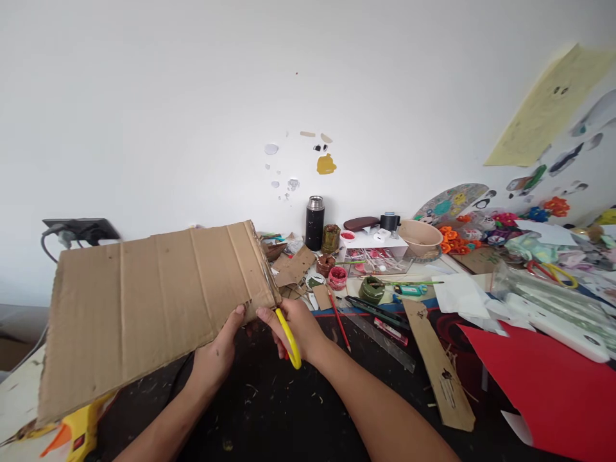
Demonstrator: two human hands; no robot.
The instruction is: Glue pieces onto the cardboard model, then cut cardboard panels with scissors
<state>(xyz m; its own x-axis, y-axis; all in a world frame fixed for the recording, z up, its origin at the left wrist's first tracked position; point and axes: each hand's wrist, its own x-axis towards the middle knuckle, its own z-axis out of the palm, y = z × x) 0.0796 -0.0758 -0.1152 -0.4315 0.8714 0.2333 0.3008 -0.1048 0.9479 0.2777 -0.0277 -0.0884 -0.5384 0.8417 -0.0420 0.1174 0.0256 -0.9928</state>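
Note:
A large creased piece of corrugated cardboard (pixel 158 301) is raised over the desk, tilted, its right edge rough. My left hand (pixel 217 356) grips its lower edge, the thumb on the front face and the other fingers behind. My right hand (pixel 301 330) is closed on scissors (pixel 289 337) whose yellow handle shows, with a bit of red below it. The scissors sit at the cardboard's lower right corner; their blades are mostly hidden, so I cannot tell how far apart they are.
A yellow glue gun (pixel 81 433) lies at lower left. Behind stand a black thermos (pixel 315 224) and paint jars (pixel 337 277). To the right are a red pencil (pixel 339 321), a clear ruler (pixel 382 340), a cardboard strip (pixel 440 369) and red paper (pixel 553 385). Scraps dot the dark mat (pixel 274 417).

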